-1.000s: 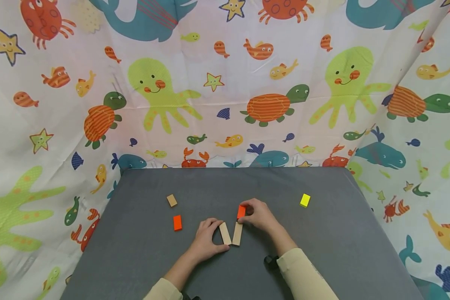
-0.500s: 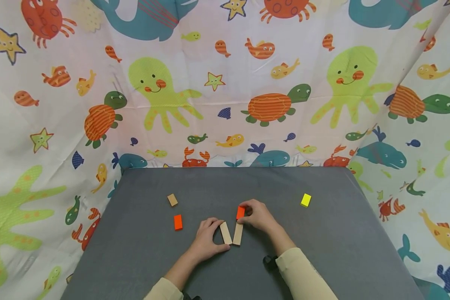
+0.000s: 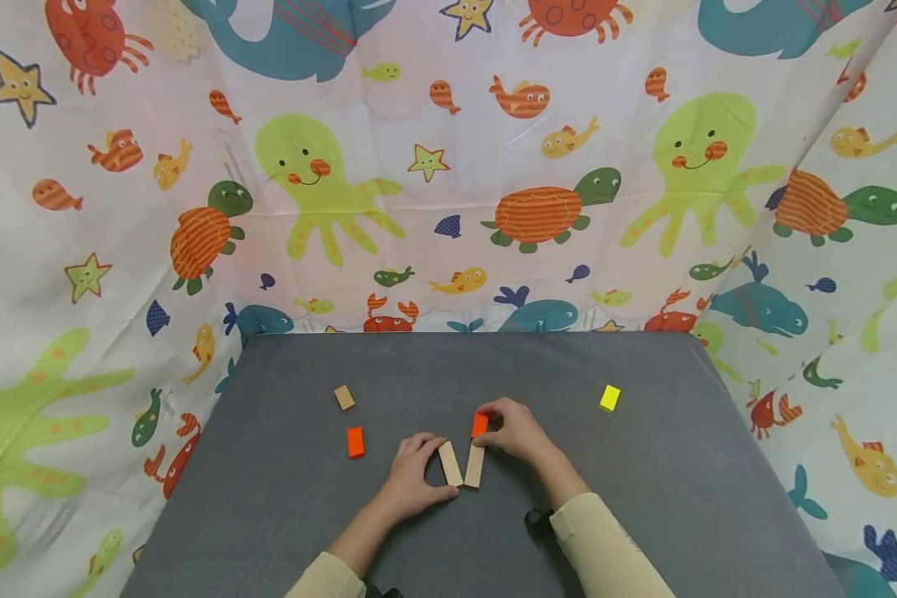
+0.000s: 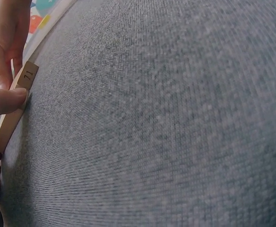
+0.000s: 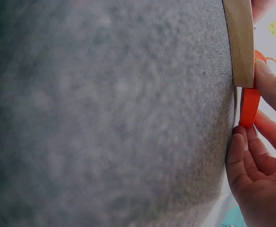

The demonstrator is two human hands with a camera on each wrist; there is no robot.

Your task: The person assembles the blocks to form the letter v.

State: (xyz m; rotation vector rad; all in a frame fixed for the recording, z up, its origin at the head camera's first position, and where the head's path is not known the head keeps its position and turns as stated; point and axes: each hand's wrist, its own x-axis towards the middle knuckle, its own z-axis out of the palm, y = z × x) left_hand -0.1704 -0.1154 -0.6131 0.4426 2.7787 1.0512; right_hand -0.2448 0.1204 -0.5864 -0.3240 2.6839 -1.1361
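Grey, knit-textured worktop stretches broadly from the right hand to the right edge, a yellow block lying well off that hand, and from the left hand to the left edge, with a loose orange block and a tan block beyond it. The left hand pinches a slim wooden block by its ends; the right pinches a short rectangular orange block against a grained wooden block, both wooden lengths forming a narrow V between the hands.

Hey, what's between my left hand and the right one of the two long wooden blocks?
The left long block, held by your left hand, lies before the right long block. The head view shows it.
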